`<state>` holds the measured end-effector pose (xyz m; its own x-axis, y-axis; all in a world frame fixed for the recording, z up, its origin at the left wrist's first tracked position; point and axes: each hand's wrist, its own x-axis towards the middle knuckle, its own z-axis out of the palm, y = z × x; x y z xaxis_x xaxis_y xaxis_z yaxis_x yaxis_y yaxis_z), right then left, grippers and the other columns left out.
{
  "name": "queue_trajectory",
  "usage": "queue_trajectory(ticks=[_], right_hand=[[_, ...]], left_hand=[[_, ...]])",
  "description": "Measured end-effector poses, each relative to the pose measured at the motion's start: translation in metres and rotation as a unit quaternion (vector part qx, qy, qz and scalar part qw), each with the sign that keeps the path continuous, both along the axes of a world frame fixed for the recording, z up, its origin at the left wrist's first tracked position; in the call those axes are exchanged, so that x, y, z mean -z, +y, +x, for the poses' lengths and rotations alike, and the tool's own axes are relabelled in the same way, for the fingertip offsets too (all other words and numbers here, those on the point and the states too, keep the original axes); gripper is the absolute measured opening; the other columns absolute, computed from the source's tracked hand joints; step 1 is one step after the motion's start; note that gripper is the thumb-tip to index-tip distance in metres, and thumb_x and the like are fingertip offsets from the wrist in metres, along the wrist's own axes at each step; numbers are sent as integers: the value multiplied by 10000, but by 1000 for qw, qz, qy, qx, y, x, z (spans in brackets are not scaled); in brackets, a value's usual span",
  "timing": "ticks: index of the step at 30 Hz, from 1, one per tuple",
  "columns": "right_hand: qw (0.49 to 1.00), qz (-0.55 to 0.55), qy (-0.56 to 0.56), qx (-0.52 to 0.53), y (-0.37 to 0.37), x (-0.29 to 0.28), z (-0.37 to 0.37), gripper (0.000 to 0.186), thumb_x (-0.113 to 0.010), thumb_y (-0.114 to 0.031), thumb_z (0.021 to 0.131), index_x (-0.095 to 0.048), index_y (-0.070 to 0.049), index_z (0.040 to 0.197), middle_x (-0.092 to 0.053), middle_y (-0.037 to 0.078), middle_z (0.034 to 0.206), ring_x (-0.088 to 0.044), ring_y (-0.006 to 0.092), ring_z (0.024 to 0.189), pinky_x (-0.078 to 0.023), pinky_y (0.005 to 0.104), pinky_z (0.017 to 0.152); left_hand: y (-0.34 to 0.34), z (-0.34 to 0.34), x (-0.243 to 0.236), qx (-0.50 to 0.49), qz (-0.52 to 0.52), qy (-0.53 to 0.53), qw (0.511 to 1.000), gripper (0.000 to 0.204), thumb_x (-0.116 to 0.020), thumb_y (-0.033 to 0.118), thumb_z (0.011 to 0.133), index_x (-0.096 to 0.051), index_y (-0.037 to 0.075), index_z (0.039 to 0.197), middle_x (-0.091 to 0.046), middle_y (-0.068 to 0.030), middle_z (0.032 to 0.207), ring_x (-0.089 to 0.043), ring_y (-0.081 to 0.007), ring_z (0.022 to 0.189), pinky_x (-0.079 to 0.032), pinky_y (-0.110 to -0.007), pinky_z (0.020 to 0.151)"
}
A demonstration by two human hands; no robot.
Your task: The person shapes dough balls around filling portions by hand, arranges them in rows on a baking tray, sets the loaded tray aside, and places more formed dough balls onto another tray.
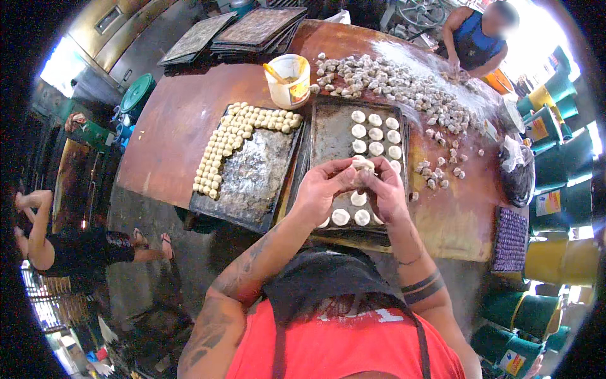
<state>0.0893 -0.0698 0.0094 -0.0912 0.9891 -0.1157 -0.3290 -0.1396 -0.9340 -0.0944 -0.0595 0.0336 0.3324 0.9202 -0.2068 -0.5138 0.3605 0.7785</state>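
My left hand (325, 189) and my right hand (387, 189) are closed on a pale piece of dough (363, 163), pinched between their fingertips. Both are over a dark metal tray (328, 139) holding rows of flattened white dough rounds (375, 134), partly hidden by my hands. To the left lies another worn tray (249, 177) with many small round dough balls (233, 129) along its top and left side. A white tub (290, 82) with a yellow-handled utensil (273, 72) stands behind the trays. Many floury lumps (379, 79) are spread across the wooden table (151, 158) at the back right.
A co-worker (480, 35) works at the far right corner; another person (76, 249) is at the left. Stacked trays (259, 28) lie at the back left. A black plastic bag (514, 177), a tray of purple pieces (510, 237) and green and yellow buckets (571, 259) line the right.
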Motion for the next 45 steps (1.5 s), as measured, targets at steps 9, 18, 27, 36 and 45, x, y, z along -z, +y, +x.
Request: queue_trajectory(ticks=[9, 18, 27, 36, 45], right_hand=[[902, 182, -352, 169, -2, -49, 8, 246, -700, -24, 908, -753, -79, 1143, -713, 82, 1118, -684, 211, 1072, -573, 353, 935], [803, 400, -440, -46, 22, -63, 44, 487, -876, -123, 725, -666, -93, 1163, -648, 125, 1399, -533, 377, 1378, -421, 500, 1152], [886, 305, -347, 36, 20, 3, 33, 278, -791, -27, 813, -643, -25, 1048, -659, 89, 1073, -658, 213, 965, -540, 328, 841], [926, 9, -368, -82, 23, 82, 31, 346, -744, -195, 894, -718, 3, 1177, -769, 198, 1059, -745, 277, 989, -573, 391, 910], [710, 204, -649, -181, -20, 77, -2, 645, -721, -277, 908, -512, -4, 1454, -453, 210, 1539, -433, 424, 1404, -370, 517, 1162]], left_hand=[[-11, 57, -6, -153, 158, 177, 959, 172, -641, 29, 1019, -647, -36, 1178, -667, -114, 1170, -686, -190, 1071, -585, -304, 852], [5, 52, -16, 31, -10, -31, 999, 434, -818, 47, 868, -627, -28, 1251, -691, -82, 1099, -703, -194, 963, -589, -321, 808], [2, 65, 23, 29, -73, -52, 996, 496, -824, 155, 902, -597, 7, 1318, -700, -79, 1169, -670, -195, 1075, -537, -361, 937], [-13, 25, 68, -73, 171, 445, 876, 593, -742, 132, 930, -508, -79, 1432, -664, -236, 1321, -664, -272, 1218, -504, -354, 1042], [15, -80, 115, -162, 83, 371, 911, 577, -736, 97, 909, -509, -45, 1420, -659, -189, 1301, -644, -253, 1176, -486, -374, 1059]])
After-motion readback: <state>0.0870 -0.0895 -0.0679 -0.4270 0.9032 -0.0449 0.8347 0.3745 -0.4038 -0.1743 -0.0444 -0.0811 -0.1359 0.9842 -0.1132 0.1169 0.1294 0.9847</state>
